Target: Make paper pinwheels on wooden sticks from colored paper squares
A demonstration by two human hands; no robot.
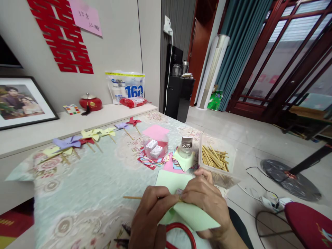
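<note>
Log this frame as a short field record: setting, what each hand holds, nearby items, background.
setting: table with a pale floral cloth, indoors
left hand: grips a thin wooden stick
right hand: pinches the light green paper against the stick
near the hands: clear box of wooden sticks, small jar, stack of coloured paper squares
far edge: row of finished paper pinwheels
background: red paper-cut on the wall, framed photo

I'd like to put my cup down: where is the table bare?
Bare cloth lies between the pinwheels and the hands. It is crowded around the paper pile, jar and stick box.
</note>
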